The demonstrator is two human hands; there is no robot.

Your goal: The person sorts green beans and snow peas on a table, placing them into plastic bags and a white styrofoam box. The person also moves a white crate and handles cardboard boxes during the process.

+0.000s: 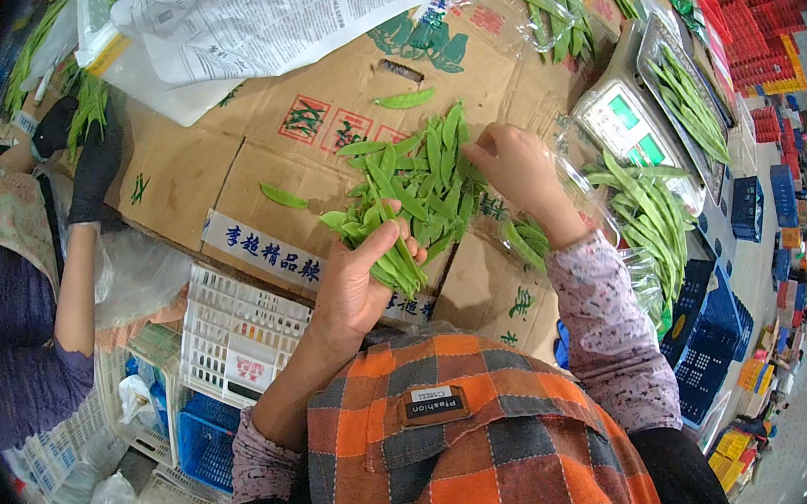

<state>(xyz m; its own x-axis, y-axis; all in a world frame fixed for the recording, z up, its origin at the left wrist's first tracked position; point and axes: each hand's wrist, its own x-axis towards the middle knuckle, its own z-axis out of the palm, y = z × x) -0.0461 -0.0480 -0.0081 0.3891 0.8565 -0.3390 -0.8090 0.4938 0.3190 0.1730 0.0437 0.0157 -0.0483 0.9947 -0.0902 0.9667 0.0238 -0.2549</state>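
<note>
My left hand (357, 276) holds a bunch of green snow pea pods (401, 280), its thumb laid across them. Just beyond is a loose pile of snow peas (443, 171) on flattened cardboard (228, 179). My right hand (514, 166) is at the right edge of that pile with its fingers curled. Whether a pod is pinched in its fingertips is hidden. Two single pods lie apart, one pod (283, 196) to the left and another pod (404, 100) farther back.
A digital scale (602, 114) at right carries flat bean pods (687, 104) on its metal tray. More flat beans (645, 222) lie in plastic near my right forearm. Newspaper (269, 23) covers the back. At left, a co-worker's gloved hand (102, 164) is beside greens. A white crate (239, 325) stands below the cardboard edge.
</note>
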